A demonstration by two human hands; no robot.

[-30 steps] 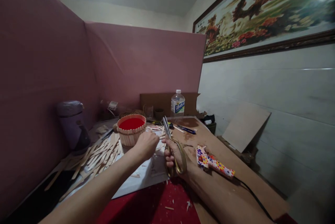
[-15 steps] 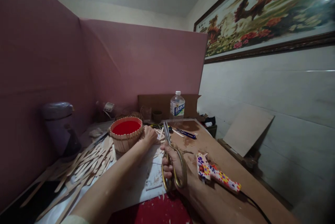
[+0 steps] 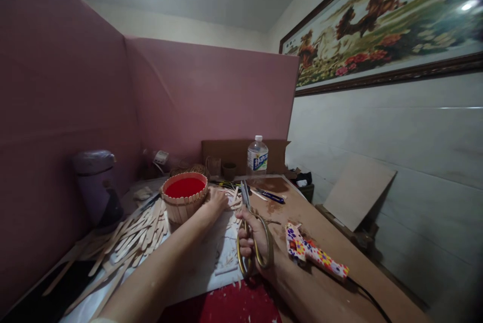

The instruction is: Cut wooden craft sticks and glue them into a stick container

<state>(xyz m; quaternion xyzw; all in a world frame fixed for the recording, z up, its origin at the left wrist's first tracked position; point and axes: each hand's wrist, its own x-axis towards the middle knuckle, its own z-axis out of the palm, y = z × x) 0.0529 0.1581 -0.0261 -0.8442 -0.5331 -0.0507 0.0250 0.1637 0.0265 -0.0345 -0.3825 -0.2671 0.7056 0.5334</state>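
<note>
My right hand (image 3: pixel 252 235) is closed round the brass-coloured handles of a pair of scissors (image 3: pixel 245 199), with the blades pointing up and away from me. The two blades lie close together. My left hand (image 3: pixel 217 200) reaches forward beside a round tub (image 3: pixel 184 206) faced with upright wooden sticks, with a red inside. Its fingers look curled in, and what they hold, if anything, is hidden. Small wood scraps (image 3: pixel 234 197) lie just right of that hand. A cord runs round the tub below its rim.
Loose wooden sticks (image 3: pixel 145 232) are heaped at left, near a purple tumbler (image 3: pixel 98 192). A flower-patterned glue gun (image 3: pixel 315 252) lies at right, its cord trailing forward. A blue-handled cutter (image 3: pixel 272 196) and a plastic bottle (image 3: pixel 258 156) are farther back. Red sheet (image 3: pixel 226 305) covers the near edge.
The view has shifted slightly, so everything sits a little lower and further right. Both hands keep nearly the same pose, and the scissors stay in my right hand.
</note>
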